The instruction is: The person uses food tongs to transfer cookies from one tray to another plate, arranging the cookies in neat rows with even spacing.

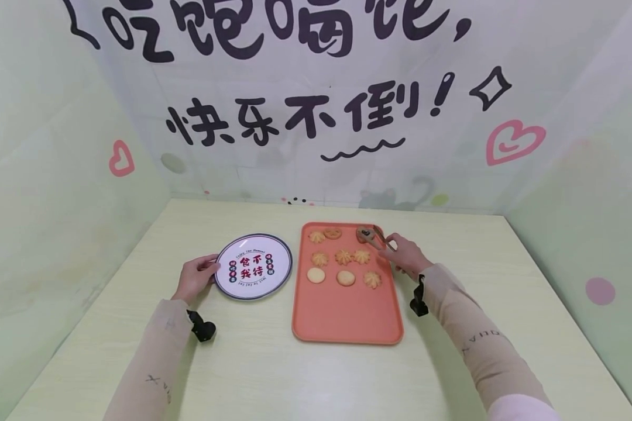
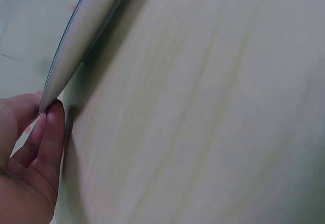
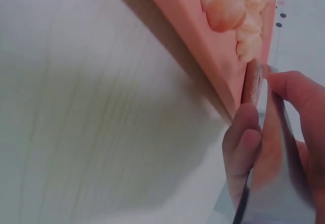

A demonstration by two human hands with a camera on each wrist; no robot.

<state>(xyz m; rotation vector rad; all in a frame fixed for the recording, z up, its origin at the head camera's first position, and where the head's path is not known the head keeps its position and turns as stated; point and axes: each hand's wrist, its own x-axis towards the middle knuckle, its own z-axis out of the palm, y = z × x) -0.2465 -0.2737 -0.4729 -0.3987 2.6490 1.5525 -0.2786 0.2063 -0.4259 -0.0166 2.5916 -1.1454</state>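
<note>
Pinches the plate (image 1: pixel 253 267) by its rim with fingers (image 2: pixel 52 137) of left hand (image 1: pixel 196 277); grips tongs (image 3: pixel 277 170) in right hand (image 1: pixel 406 254); should squeeze cookies (image 1: pixel 346 278), probably light, crumbly, gently by their edges.

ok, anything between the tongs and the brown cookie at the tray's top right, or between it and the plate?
Nothing visible between tongs and brown cookie; they overlap in the head view. Toward the plate, the tray's raised left rim crosses the straight line, and other cookies flank it.
</note>
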